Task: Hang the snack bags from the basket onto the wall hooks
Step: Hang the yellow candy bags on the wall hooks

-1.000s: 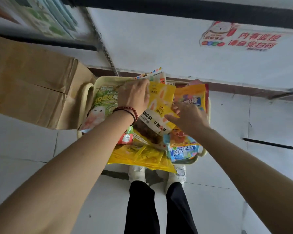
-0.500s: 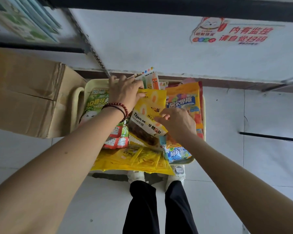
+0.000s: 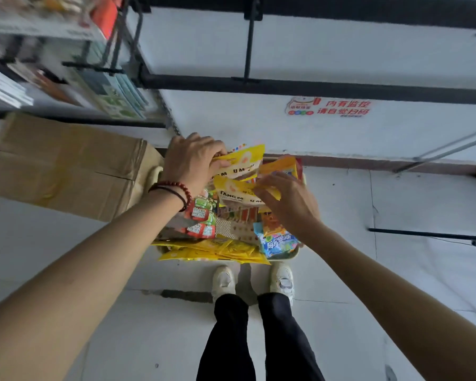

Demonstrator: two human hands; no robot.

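Observation:
A cream plastic basket [image 3: 294, 253] stands on the floor against the wall, full of snack bags. My left hand [image 3: 193, 160], with a red bead bracelet on the wrist, grips the top of a yellow snack bag [image 3: 242, 162] raised over the basket's far side. My right hand [image 3: 286, 199] pinches the top edge of a second yellow snack bag [image 3: 232, 192] just below it. Red-and-green bags [image 3: 201, 215], a blue candy bag [image 3: 279, 242] and flat yellow packets [image 3: 217, 250] lie lower in the basket. Black wall hooks [image 3: 250, 42] jut from a rail above.
A brown cardboard box [image 3: 66, 166] sits left of the basket, touching its handle. Hanging packets [image 3: 113, 94] fill the hooks at upper left. A red notice sticker [image 3: 330, 107] is on the white wall. Another metal rod [image 3: 423, 234] sticks out at right. My feet [image 3: 253, 281] stand just behind the basket.
The view tilted upward, bringing the hook rails into sight. Both hands lifted, and the yellow bags now show as two, one in each hand.

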